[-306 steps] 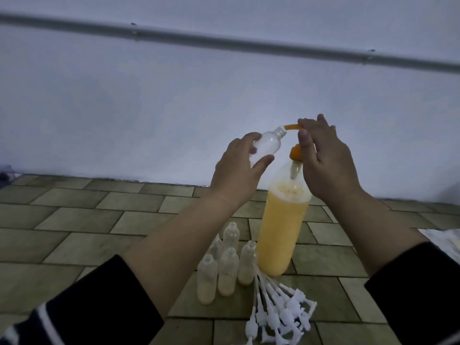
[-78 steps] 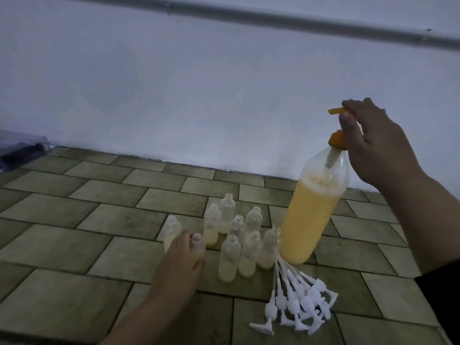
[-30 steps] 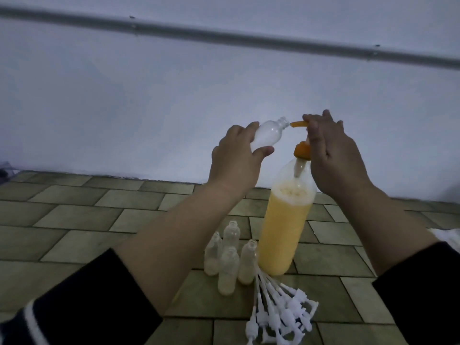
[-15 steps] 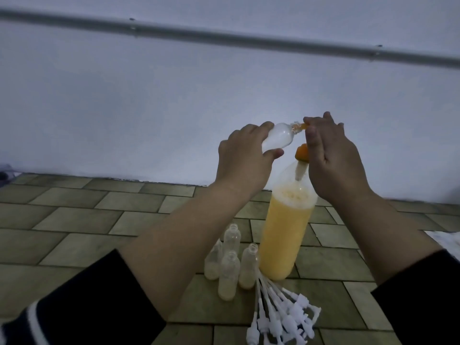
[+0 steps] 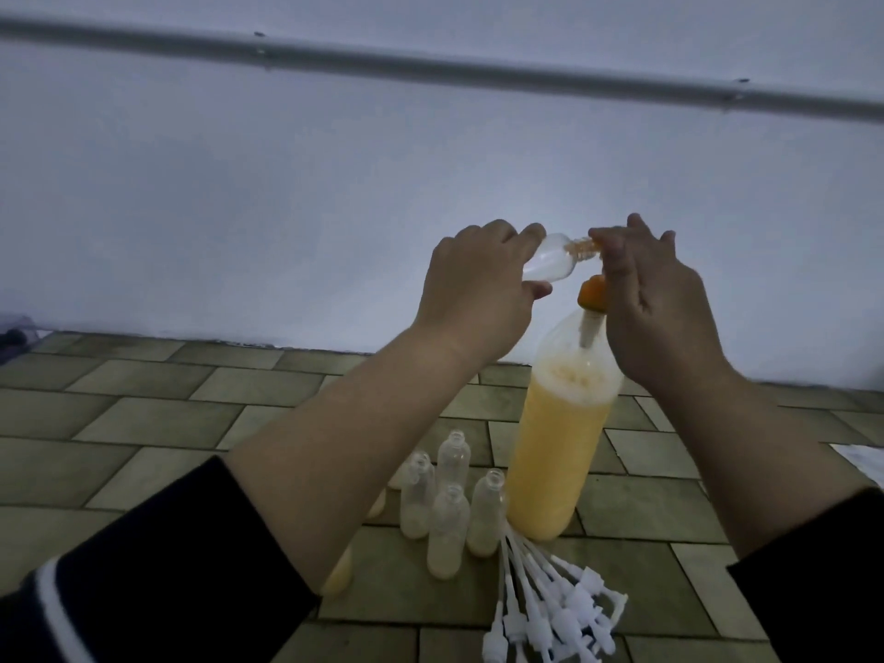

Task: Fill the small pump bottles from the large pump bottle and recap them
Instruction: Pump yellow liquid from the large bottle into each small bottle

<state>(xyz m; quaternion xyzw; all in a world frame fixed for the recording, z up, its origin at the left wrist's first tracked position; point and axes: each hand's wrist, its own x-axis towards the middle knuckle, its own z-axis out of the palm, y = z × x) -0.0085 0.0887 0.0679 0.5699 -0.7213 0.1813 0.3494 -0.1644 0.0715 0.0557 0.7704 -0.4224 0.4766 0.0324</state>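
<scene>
A: Spillage is my worry, reading from the left of the large pump bottle [image 5: 557, 452] across. The left hand [image 5: 473, 294] has its fingers [image 5: 483, 234] curled round a small pump bottle [image 5: 217, 268], thumb underneath, and holds it nearly on its side up beside the big bottle's orange pump head [image 5: 592, 293].

B: And its mouth?

A: It sits over the tip of the nozzle, just left of the pump head. If the small bottle tips any flatter or slides off, the yellow liquid runs out onto the floor [image 5: 143, 423].

B: What stands below?

A: A cluster of open small bottles [image 5: 445, 509], partly filled, on the floor at the left foot of the large bottle, some hidden behind the forearm. A dropped elbow or sleeve could knock them down, and none has a cap.

B: The caps?

A: A bundle of white pump caps [image 5: 550, 610] lies on the floor just in front of the large bottle's base, dip tubes fanned toward it.

B: The other hand?

A: The right hand [image 5: 655, 303] rests on top of the pump head, fingers fairly straight, pressing rather than gripping. The large bottle stands tall with nobody holding its body, so a slanted push could tilt it toward the little ones.
</scene>
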